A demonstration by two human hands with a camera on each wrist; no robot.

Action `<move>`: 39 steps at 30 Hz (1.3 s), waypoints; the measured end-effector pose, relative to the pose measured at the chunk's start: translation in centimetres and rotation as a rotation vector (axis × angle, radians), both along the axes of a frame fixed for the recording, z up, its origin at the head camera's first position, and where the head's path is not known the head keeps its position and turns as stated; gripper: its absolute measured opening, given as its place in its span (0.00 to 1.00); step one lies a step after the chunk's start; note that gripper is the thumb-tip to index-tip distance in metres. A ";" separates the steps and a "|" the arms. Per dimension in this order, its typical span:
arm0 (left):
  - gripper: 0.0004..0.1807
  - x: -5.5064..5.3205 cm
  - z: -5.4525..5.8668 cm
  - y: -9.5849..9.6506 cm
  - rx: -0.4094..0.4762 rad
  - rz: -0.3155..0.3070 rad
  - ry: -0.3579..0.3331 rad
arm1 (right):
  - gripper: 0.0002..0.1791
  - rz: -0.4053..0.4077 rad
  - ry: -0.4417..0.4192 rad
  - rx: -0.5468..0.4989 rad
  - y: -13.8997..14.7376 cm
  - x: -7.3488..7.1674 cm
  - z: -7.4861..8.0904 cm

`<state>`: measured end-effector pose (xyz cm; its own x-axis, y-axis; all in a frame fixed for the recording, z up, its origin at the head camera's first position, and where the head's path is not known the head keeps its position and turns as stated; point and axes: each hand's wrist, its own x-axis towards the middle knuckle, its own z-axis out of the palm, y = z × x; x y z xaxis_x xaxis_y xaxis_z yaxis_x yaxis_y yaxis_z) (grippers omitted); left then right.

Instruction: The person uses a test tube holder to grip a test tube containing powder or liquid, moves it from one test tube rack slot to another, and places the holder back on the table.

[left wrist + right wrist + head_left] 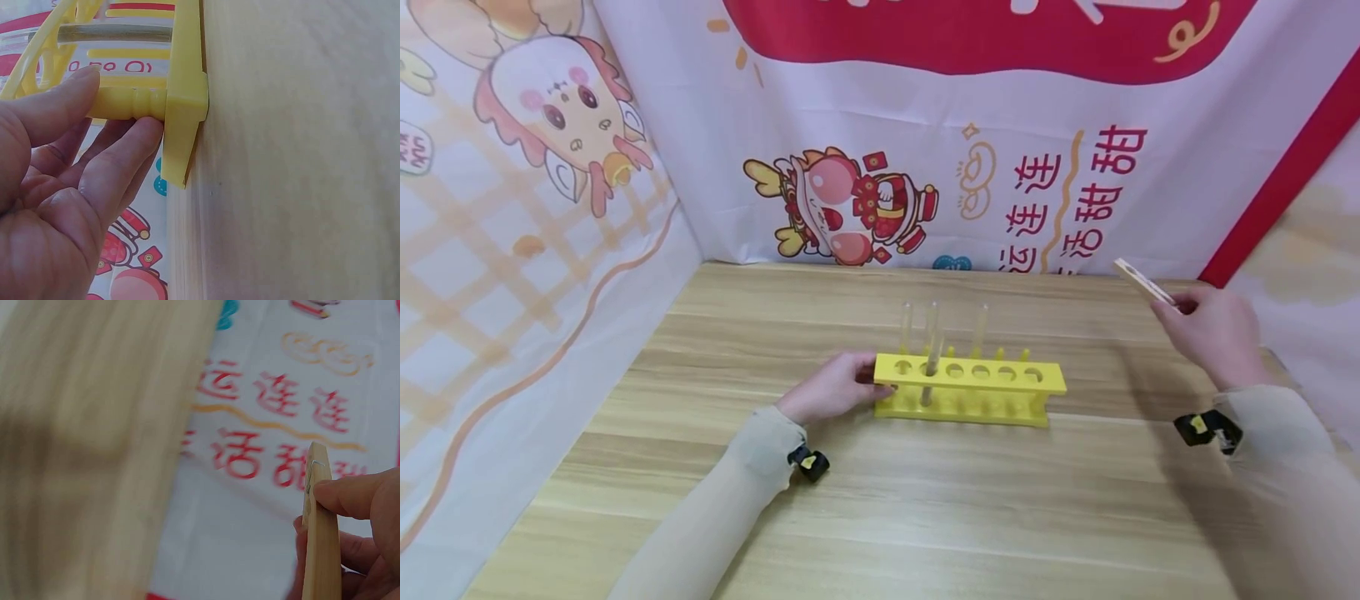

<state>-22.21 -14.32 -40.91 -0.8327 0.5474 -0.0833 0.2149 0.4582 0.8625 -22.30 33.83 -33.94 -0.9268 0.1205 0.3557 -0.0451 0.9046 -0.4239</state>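
A yellow test tube rack (970, 372) stands on the wooden table, and my left hand (835, 385) grips its left end. In the left wrist view, thumb and fingers close around the rack's end post (128, 103). One test tube (936, 354) stands in the second hole from the left; its lower part looks greyish. Behind the holes, clear tubes (983, 329) sit upside down over some of the back pegs. Up at the right, away from the rack, my right hand (1213, 333) pinches a wooden test tube holder (322, 537) with a metal spring, its tip pointing away from the hand.
The wood-grain table (925, 517) ends at a printed cloth (865, 108) hanging along the back. Another patterned cloth (535, 250) borders the left side. Each wrist wears a small black camera strap, the left one (808, 462) near the table.
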 end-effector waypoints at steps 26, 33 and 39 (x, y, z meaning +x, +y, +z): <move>0.14 -0.2 -0.2 -0.4 0.011 0.001 -0.036 | 0.20 -0.012 -0.544 0.132 7.4 -0.1 -5.8; 0.13 -0.2 -0.2 -0.4 0.016 0.002 -0.035 | 0.20 -0.026 -0.577 0.133 7.5 -0.4 -5.9; 0.15 0.0 -0.3 -0.5 0.028 -0.011 -0.030 | 0.23 0.016 -0.571 0.158 7.3 -0.2 -5.5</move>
<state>-22.23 -14.80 -41.21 -0.8241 0.5589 -0.0924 0.1937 0.4314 0.8811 -22.50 41.16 -39.45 -0.9780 0.0908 -0.1878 0.1363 0.9597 -0.2457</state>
